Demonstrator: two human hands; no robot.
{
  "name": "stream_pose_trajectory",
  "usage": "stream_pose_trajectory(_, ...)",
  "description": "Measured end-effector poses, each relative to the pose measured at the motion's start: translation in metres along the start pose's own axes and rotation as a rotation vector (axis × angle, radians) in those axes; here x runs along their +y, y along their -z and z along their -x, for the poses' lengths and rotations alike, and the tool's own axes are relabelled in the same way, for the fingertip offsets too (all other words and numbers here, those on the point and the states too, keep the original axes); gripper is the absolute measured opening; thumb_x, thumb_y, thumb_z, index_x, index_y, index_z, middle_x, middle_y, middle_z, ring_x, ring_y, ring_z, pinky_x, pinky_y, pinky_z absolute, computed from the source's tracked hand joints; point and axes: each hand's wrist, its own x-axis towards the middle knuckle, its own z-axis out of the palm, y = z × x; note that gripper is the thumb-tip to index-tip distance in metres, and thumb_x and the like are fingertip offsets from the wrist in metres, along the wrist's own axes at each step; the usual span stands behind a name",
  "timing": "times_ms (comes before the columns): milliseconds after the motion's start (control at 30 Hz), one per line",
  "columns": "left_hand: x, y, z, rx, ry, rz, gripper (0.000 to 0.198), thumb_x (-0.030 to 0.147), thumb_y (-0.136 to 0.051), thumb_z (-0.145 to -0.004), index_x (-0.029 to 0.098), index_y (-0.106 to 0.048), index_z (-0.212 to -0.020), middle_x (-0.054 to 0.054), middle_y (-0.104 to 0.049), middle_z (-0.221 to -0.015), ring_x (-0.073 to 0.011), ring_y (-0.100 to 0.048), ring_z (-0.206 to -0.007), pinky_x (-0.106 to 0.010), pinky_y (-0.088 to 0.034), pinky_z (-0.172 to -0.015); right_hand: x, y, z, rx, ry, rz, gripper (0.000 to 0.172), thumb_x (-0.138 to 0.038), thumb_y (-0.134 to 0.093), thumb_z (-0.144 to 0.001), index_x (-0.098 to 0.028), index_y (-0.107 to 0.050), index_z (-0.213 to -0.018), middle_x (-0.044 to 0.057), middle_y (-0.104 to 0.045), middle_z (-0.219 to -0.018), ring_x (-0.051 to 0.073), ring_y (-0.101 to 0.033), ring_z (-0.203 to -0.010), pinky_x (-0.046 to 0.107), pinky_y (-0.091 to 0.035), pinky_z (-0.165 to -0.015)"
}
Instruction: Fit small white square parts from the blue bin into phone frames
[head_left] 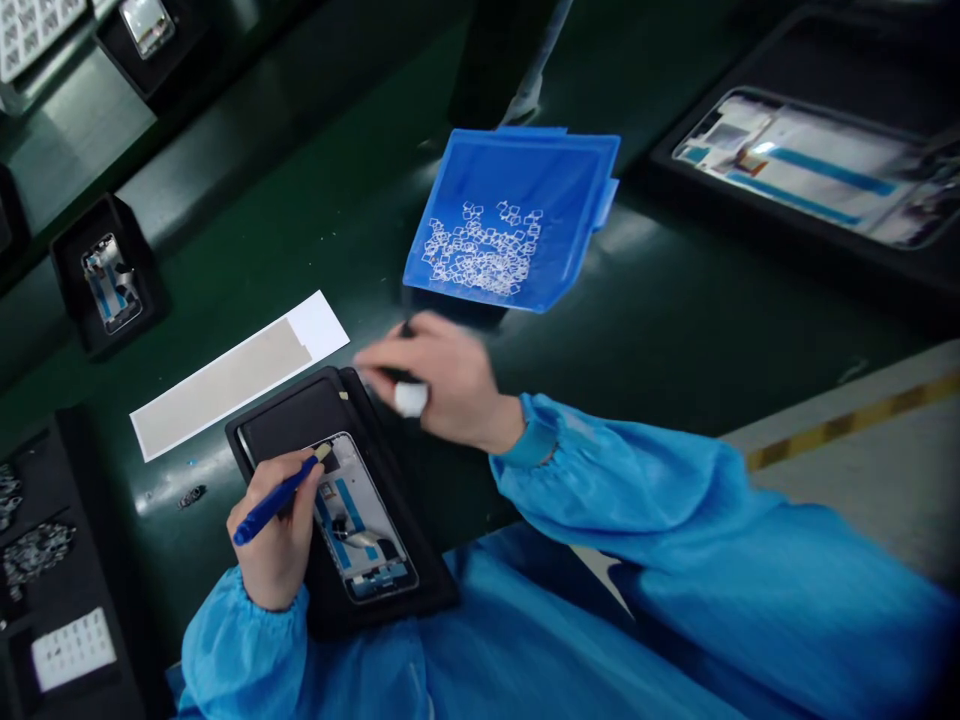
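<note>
My left hand [274, 525] is closed around a blue pen-like tool [277, 495] with a pale tip. That tip touches or hovers over the upper end of an opened phone [360, 515], which shows a silver inside and blue strips. The phone lies in a black tray [289, 410]. My right hand [442, 380], blurred by motion, is above the table beyond the tray's right side. Its fingers are pinched around a dark slim tool [407, 329], mostly hidden, and a white cover sits on one finger. Past it lies a blue tray [517, 170] with many small white frame-shaped pieces [484, 255].
A white-edged beige strip sheet [232, 375] lies left of the black tray. Other opened phones rest in black trays at left [112, 285] and right [810, 165]. A black box [82, 480] with small dark parts stands at lower left, and small dark parts [192, 496] lie nearby.
</note>
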Motion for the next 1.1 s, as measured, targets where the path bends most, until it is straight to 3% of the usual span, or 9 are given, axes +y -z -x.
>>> stream_pose_trajectory(133, 0.001, 0.000, -0.001, -0.009, -0.029, -0.019, 0.011, 0.018, -0.068, -0.089, 0.019, -0.059, -0.093, 0.000, -0.073, -0.086, -0.0133, -0.072, -0.081, -0.023, -0.054, -0.074, -0.016, -0.015, 0.015, -0.429, -0.122, -0.231, 0.018, -0.010, -0.061, -0.090, -0.018, -0.061, -0.105, 0.004, -0.069, -0.091, 0.021, -0.055, -0.080, 0.030, -0.045, -0.064)
stream_pose_trajectory(233, 0.004, 0.001, -0.004, -0.009, -0.049, -0.069, 0.010, 0.021, -0.067, -0.090, 0.019, -0.058, -0.093, 0.000, -0.073, -0.084, -0.0135, -0.072, -0.078, -0.024, -0.054, -0.071, -0.017, -0.018, 0.018, -0.553, -0.227, -0.265, 0.025, -0.008, -0.066, -0.085, -0.019, -0.060, -0.107, 0.003, -0.068, -0.093, 0.021, -0.055, -0.085, 0.029, -0.043, -0.068)
stream_pose_trajectory(567, 0.005, 0.001, -0.007, -0.043, -0.021, -0.094, 0.007, 0.020, -0.067, -0.089, 0.019, -0.060, -0.090, 0.000, -0.073, -0.084, -0.0146, -0.072, -0.077, -0.025, -0.055, -0.071, -0.015, -0.019, 0.016, -0.592, -0.315, -0.294, 0.040, 0.004, -0.066, -0.077, -0.020, -0.059, -0.108, 0.001, -0.067, -0.093, 0.020, -0.054, -0.085, 0.027, -0.040, -0.067)
stream_pose_trajectory(1100, 0.010, 0.002, -0.011, -0.108, 0.012, -0.154, 0.007, 0.024, -0.064, -0.092, 0.020, -0.061, -0.096, -0.001, -0.073, -0.086, -0.0143, -0.072, -0.077, -0.022, -0.056, -0.066, -0.016, -0.017, 0.014, -0.623, -0.336, -0.280, 0.038, 0.002, -0.064, -0.079, -0.021, -0.060, -0.109, 0.001, -0.067, -0.093, 0.021, -0.054, -0.086, 0.028, -0.040, -0.067)
